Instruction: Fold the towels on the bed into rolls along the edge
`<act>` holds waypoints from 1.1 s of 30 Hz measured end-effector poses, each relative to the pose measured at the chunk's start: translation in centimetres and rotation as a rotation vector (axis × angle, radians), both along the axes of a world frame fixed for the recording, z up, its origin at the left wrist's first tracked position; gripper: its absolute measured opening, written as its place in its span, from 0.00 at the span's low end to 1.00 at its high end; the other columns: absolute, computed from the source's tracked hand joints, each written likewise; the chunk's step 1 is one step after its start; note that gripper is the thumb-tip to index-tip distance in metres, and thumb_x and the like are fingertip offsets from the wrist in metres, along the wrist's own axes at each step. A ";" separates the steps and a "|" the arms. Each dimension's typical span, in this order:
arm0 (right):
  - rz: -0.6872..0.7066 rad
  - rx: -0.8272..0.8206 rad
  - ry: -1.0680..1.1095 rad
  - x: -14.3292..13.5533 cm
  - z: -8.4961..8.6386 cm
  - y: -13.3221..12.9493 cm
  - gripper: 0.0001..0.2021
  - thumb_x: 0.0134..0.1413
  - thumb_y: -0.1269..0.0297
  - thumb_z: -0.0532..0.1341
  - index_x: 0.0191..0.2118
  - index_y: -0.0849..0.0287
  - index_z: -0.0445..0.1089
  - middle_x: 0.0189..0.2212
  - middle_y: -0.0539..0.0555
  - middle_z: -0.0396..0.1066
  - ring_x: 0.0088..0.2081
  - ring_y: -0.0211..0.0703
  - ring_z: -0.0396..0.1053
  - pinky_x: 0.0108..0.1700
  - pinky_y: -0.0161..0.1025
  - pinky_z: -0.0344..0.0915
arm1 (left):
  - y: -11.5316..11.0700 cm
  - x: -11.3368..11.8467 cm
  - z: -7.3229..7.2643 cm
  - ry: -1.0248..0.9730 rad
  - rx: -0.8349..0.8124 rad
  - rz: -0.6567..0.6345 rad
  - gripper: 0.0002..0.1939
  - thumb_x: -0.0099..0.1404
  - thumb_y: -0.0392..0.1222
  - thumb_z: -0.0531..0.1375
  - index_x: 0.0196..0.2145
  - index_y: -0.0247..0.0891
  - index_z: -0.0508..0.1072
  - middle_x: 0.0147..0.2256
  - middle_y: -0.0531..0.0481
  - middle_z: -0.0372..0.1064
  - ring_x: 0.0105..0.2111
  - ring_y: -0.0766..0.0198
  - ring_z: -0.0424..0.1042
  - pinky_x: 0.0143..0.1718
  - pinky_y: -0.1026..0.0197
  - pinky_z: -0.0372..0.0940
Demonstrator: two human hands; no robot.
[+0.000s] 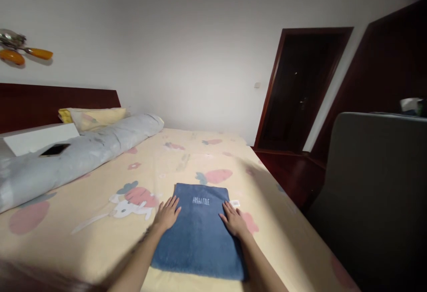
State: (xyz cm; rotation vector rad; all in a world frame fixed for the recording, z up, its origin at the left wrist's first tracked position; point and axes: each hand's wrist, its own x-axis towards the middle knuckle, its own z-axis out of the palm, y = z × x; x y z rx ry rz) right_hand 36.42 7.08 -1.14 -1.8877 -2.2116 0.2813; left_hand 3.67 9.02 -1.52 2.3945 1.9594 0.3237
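A blue towel (200,234) lies flat in a rough rectangle on the bed, with white lettering near its far edge that reads upside down from here. My left hand (167,213) rests at the towel's left edge, palm down, fingers stretched out. On the opposite edge my right hand (234,219) lies with its fingers spread, partly on the cloth. A small white tag (235,203) sticks out beside the right fingertips. Neither hand grips anything. My right forearm covers part of the towel's near right side.
The bed's cream sheet (180,163) carries carrot and rabbit prints. To the left lies a rolled grey quilt (100,147) with a phone (55,150) on it, beside a white box (42,138) and a yellow pillow (100,118). A dark chair back (376,194) stands at the right.
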 end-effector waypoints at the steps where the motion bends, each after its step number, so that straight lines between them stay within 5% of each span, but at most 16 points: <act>1: -0.008 0.011 -0.007 -0.4 0.1 0.1 0.28 0.64 0.57 0.48 0.65 0.66 0.55 0.67 0.65 0.50 0.68 0.55 0.47 0.67 0.58 0.44 | -0.2 0.1 0.2 0.002 0.024 0.016 0.27 0.72 0.45 0.43 0.63 0.33 0.61 0.65 0.35 0.53 0.66 0.49 0.50 0.64 0.37 0.45; 6: 0.109 0.092 0.006 -5.4 0.8 0.8 0.25 0.61 0.71 0.46 0.63 0.65 0.60 0.66 0.62 0.55 0.68 0.48 0.47 0.68 0.48 0.42 | -0.1 3.7 0.5 -0.006 0.063 -0.079 0.27 0.67 0.33 0.43 0.61 0.30 0.63 0.65 0.38 0.54 0.67 0.55 0.47 0.66 0.46 0.44; 9: 0.261 0.084 0.027 -8.5 0.8 1.4 0.26 0.62 0.69 0.47 0.65 0.59 0.56 0.67 0.55 0.54 0.68 0.40 0.48 0.66 0.40 0.47 | 0.9 6.2 0.1 -0.008 0.001 -0.206 0.32 0.64 0.30 0.45 0.66 0.36 0.56 0.68 0.47 0.49 0.68 0.64 0.45 0.66 0.54 0.44; 12: 0.329 0.061 0.028 -9.6 0.4 2.2 0.27 0.65 0.61 0.47 0.67 0.55 0.51 0.68 0.54 0.50 0.68 0.40 0.46 0.67 0.42 0.47 | 2.2 7.3 -0.2 -0.002 -0.094 -0.236 0.32 0.66 0.34 0.44 0.68 0.39 0.50 0.69 0.49 0.44 0.68 0.64 0.43 0.66 0.52 0.45; 18: 0.161 0.018 -0.009 -6.5 -0.2 4.7 0.30 0.65 0.46 0.42 0.67 0.54 0.52 0.69 0.59 0.46 0.69 0.49 0.42 0.67 0.53 0.44 | 4.8 5.2 0.4 0.029 -0.224 -0.126 0.34 0.69 0.58 0.41 0.68 0.46 0.48 0.70 0.46 0.37 0.69 0.53 0.38 0.65 0.38 0.40; 24: -0.049 -0.006 -0.086 -2.5 -0.7 6.5 0.33 0.64 0.43 0.41 0.68 0.57 0.50 0.70 0.60 0.42 0.70 0.53 0.37 0.68 0.57 0.36 | 6.5 2.7 1.0 0.045 -0.245 0.007 0.35 0.68 0.60 0.37 0.69 0.45 0.44 0.70 0.47 0.32 0.69 0.52 0.32 0.65 0.35 0.33; 33: -0.131 -0.003 -0.145 -1.4 -1.0 6.2 0.34 0.65 0.44 0.39 0.69 0.60 0.46 0.69 0.57 0.44 0.70 0.51 0.41 0.67 0.55 0.43 | 7.2 1.1 1.3 0.053 -0.296 0.094 0.48 0.60 0.70 0.44 0.69 0.39 0.40 0.70 0.44 0.32 0.69 0.48 0.34 0.65 0.35 0.37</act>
